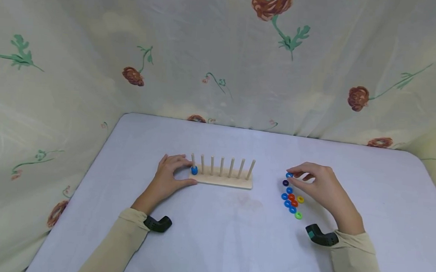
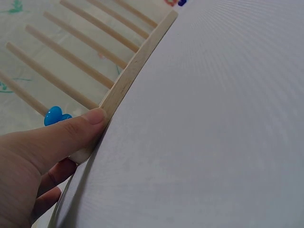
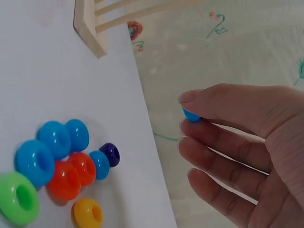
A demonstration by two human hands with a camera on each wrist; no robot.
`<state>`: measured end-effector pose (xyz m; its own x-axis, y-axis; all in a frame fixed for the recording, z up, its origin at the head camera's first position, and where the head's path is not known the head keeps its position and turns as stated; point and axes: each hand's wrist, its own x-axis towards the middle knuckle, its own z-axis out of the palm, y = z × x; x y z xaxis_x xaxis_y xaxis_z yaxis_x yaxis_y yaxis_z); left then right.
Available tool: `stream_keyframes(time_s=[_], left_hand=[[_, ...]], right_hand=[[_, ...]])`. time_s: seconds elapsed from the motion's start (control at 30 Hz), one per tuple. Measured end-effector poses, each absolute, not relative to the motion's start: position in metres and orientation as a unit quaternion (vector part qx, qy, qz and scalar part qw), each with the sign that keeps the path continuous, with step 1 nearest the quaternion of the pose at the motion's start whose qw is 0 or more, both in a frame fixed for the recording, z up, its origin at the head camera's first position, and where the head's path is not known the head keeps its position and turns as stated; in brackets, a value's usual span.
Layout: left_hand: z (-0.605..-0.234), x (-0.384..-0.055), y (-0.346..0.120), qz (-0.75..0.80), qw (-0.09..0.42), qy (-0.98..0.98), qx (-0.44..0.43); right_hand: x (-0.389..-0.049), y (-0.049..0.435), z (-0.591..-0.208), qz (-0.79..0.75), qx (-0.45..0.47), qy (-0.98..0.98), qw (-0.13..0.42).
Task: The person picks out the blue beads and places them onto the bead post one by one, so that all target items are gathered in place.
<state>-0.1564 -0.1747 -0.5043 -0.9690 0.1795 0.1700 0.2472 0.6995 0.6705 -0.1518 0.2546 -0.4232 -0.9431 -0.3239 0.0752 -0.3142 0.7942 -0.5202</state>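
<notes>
Currently, right hand (image 1: pixel 321 186) is pinching a glossy blue plastic ring (image 3: pixel 192 115), apparently above the white worktop (image 1: pixel 215 244); likely light, stiff, slippery, wanting a rim hold. Left hand (image 1: pixel 168 173) is gripping the pale wooden pegboard (image 1: pixel 222 181).

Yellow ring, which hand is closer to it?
Right. The right hand is just beyond the yellow ring; the left hand is well to its left, holding the peg rack.

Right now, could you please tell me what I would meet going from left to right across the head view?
Going by their middles: left hand, glossy blue ring-shaped beads on the leftmost pale wooden peg, rightmost pale wooden peg, dark purple ring-shaped bead, yellow ring-shaped bead, right hand.
</notes>
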Motion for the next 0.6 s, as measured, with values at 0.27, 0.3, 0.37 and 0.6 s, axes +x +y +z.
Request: stream_keyframes(time_s=[0.27, 0.3, 0.37, 0.6], left_hand=[[-0.506, -0.158, -0.176, -0.368, 0.049, -0.921, -0.12], [-0.506, -0.158, -0.175, -0.368, 0.05, -0.921, -0.12], [-0.506, -0.158, -0.175, -0.368, 0.05, -0.921, -0.119], [-0.505, -0.157, -0.174, -0.363, 0.049, -0.924, -0.115]], right_hand=[[-0.151, 0.239, -0.413, -0.288, -0.197, 0.937, -0.011], [-0.151, 0.237, -0.412, -0.291, -0.2, 0.935, -0.012], [-0.152, 0.232, -0.411, -0.296, -0.204, 0.933, -0.012], [-0.153, 0.217, -0.405, -0.312, -0.215, 0.925, -0.014]])
